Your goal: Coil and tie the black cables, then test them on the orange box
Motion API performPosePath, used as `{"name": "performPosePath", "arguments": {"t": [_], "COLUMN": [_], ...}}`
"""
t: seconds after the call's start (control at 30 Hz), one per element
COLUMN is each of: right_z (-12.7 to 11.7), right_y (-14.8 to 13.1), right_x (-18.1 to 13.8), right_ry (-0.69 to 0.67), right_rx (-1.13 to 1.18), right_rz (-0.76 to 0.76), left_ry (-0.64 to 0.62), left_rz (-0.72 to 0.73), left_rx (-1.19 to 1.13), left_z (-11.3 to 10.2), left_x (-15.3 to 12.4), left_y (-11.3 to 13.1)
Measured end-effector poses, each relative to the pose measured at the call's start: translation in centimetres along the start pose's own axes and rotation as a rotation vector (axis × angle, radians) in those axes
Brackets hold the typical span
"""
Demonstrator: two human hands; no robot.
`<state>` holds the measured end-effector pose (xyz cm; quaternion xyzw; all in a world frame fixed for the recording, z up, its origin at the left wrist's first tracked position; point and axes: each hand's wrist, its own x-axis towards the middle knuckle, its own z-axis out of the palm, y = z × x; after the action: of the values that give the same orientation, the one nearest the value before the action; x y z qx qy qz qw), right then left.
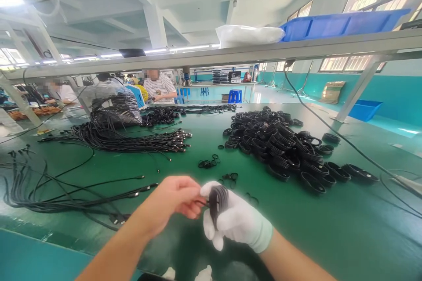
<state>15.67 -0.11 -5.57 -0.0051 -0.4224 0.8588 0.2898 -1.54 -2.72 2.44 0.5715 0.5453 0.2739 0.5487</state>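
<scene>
Gripping a coiled black cable in the gloved right hand, closed around its loops, and apparently pinching a strand in the bare left hand. Likely light, flexible, slightly springy; best grasped across all loops. Positioned above the green table, near heaped coils.

A blue bin is being carried by the shelf above the desk, toward the shelf's right, and a white plastic bundle is being borne just beside it. Beyond the desk's far edge, a person in a striped shirt and a blue stool are being seen. Farther right past that edge, a sack and a blue tub are being supported by the floor.
</scene>
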Motion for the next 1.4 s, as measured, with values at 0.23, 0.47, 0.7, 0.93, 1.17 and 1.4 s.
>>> {"name": "performPosePath", "arguments": {"t": [0.23,0.47,0.7,0.93,1.17,1.4], "right_z": [0.1,0.0,-0.2,-0.4,-0.1,0.2], "right_y": [-0.8,0.0,0.5,1.1,1.7,-0.5], "right_x": [-0.1,0.6,0.5,0.8,1.1,0.1], "right_ry": [0.07,0.091,0.04,0.161,0.138,0.255], "right_rx": [-0.034,-0.077,0.004,0.202,0.414,-0.111], "right_rz": [0.091,0.234,0.212,0.052,0.231,0.092], "left_ry": [0.332,0.326,0.513,0.47,-0.08,0.118], "left_rz": [0.322,0.525,0.751,0.364,0.306,0.224], "left_rx": [0.148,0.778,0.792,0.789,0.272,0.428], "left_z": [1.2,2.5,2.8,1.1,-2.1,-1.0], "left_x": [-0.6,0.1,1.1,0.7,1.7,2.2], "left_y": [-0.8,-0.9,-3.1,-0.7,-0.8,-1.3]}}
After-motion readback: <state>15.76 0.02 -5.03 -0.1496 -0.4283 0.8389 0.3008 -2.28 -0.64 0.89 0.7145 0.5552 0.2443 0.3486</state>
